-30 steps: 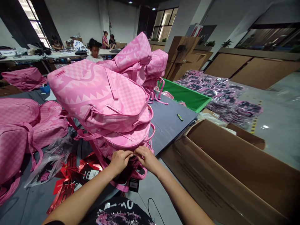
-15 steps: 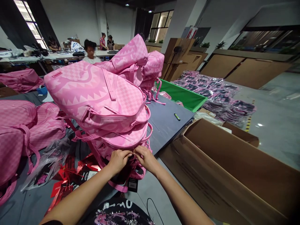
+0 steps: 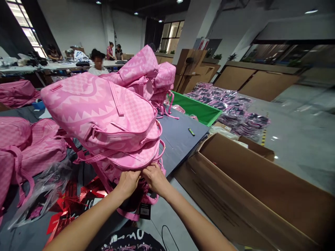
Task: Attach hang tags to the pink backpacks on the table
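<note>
A stack of pink patterned backpacks rises in front of me, with a shark-mouth and checker print on the top backpack [image 3: 104, 101]. Both hands are at the near edge of a lower backpack [image 3: 133, 157]. There my left hand [image 3: 128, 183] has its fingers curled closed against the bag's edge. Close beside it, my right hand [image 3: 155, 178] is closed on the same edge. The fingertips of both are partly hidden under the bag. Below them hang pink straps and a black tag [image 3: 144, 211].
On the left lie more pink backpacks [image 3: 47, 139], a clear plastic bag [image 3: 43, 195] and red tags [image 3: 59, 212]. A green-and-black pen [image 3: 191, 132] rests on the table [image 3: 175, 139]. Right of me stands an open cardboard box [image 3: 235, 195]; a green bin [image 3: 199, 108] is behind.
My fingertips, earlier pinched together in front of the bag, are now tucked farther in under its edge. The view has turned slightly right, so everything sits farther left.
</note>
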`<state>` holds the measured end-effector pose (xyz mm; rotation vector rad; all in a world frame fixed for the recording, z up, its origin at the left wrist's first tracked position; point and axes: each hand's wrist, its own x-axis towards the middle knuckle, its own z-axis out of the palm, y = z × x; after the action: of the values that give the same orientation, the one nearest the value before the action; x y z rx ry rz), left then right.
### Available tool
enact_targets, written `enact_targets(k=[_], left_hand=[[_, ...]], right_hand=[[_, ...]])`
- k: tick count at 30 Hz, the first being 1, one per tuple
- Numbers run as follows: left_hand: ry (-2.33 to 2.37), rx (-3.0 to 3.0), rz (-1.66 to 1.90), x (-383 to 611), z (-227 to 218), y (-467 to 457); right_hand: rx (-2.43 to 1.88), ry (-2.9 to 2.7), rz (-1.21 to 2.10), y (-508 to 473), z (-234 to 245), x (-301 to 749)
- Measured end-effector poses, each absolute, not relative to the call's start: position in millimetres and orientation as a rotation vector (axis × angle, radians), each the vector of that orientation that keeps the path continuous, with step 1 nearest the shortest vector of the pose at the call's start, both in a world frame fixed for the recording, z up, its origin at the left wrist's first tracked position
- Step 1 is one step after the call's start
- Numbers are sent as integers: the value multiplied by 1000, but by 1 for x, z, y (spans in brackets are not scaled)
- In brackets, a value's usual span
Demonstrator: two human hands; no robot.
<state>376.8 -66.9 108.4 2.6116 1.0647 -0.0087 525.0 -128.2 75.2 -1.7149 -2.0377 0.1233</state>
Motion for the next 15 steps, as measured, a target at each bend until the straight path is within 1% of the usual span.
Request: enact_targets(k=[4,7,12,15], left_hand=[[1126,2573,-4,379,107,-69],[1189,2506,56,381,101,-67],[941,2425,260,376,84,-60],[1123,2493,222,374,69,-57]], right_hand=[[-1741,-2101,126,-134,101,525],[-1781,-2097,127,-131,106,528],[-1862,-2090,87,-130,109,528],[-1852,-2132,118,-130,112,527]])
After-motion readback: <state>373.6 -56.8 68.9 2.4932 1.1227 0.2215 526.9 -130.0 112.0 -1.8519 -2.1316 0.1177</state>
